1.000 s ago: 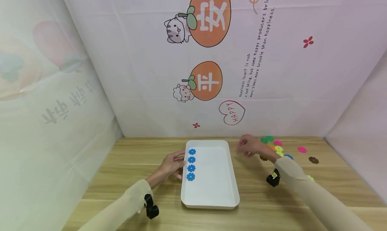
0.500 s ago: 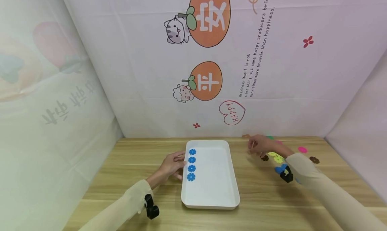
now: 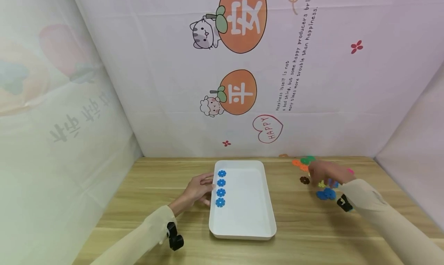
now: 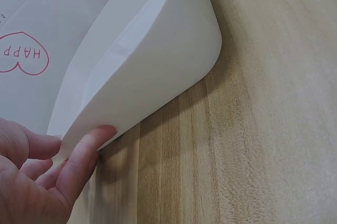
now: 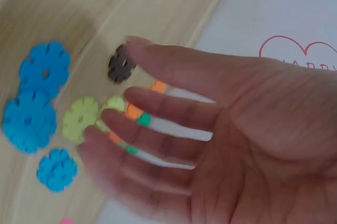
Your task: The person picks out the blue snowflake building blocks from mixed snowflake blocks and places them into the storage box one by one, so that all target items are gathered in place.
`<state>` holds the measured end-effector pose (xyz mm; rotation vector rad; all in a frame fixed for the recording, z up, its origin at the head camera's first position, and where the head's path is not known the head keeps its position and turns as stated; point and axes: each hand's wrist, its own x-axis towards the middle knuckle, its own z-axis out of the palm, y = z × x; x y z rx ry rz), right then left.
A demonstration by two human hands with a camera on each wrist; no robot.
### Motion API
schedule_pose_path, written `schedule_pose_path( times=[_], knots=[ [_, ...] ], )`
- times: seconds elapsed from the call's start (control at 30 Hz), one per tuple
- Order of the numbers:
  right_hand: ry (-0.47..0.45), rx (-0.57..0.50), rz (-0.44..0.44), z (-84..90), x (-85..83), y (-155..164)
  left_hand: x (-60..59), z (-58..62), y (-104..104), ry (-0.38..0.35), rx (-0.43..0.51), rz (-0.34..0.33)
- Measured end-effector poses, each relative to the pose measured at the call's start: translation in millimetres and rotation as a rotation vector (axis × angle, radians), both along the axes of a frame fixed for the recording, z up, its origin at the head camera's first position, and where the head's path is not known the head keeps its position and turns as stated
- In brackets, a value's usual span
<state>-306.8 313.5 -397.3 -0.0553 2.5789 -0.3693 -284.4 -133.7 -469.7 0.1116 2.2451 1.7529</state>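
A white rectangular tray [image 3: 244, 203] lies on the wooden table. Along its left inner side runs a column of several blue flower-shaped snap discs [image 3: 220, 192]. My left hand [image 3: 195, 188] holds the tray's left wall, one fingertip at the rim and another digit against the outer side. To the right, my right hand [image 3: 324, 171] hovers over a loose group of flower discs, its fingers nearly straight and spread, nothing between them. Near it are a brown disc [image 5: 121, 64], blue discs [image 5: 45, 71], a yellow-green disc [image 5: 81, 118] and an orange disc [image 3: 296, 162].
Green discs [image 3: 308, 159] lie by the back edge, and a pink disc [image 3: 351, 171] shows behind the right wrist. A printed cloth [image 3: 173, 83] stands as a wall behind the table [image 3: 166, 234], with more cloth at both sides.
My right hand has moved right, from beside the tray to above the loose discs, and its fingers have spread. The left hand and the blue column stay as they were.
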Motion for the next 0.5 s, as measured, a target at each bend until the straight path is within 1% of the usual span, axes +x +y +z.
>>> schedule_pose_path(
  times=[0.1, 0.17, 0.2, 0.3, 0.4, 0.43, 0.5],
  knots=[
    [0.003, 0.137, 0.030, -0.6, 5.1, 9, -0.4, -0.1, 1, -0.002, 0.004, -0.002],
    [0.005, 0.205, 0.067, -4.6, 8.1, 14, -0.8, -0.8, 1, -0.001, 0.004, -0.005],
    [0.008, 0.214, 0.076, -7.1, 10.1, 17, -0.9, -1.0, 1, -0.001, 0.004, -0.006],
    [0.014, 0.125, 0.027, -14.0, 16.5, 21, -1.0, -1.4, 1, 0.001, 0.001, -0.011],
    [0.002, 0.031, -0.012, -19.1, 18.8, 21, -0.8, -1.1, 1, 0.001, -0.001, -0.010],
    [-0.007, 0.005, -0.018, -20.2, 18.3, 20, -0.6, -0.7, 1, 0.002, -0.002, -0.009],
    [-0.020, -0.012, 0.003, -21.6, 16.4, 18, -0.5, -0.5, 1, 0.004, -0.003, -0.004]
  ],
)
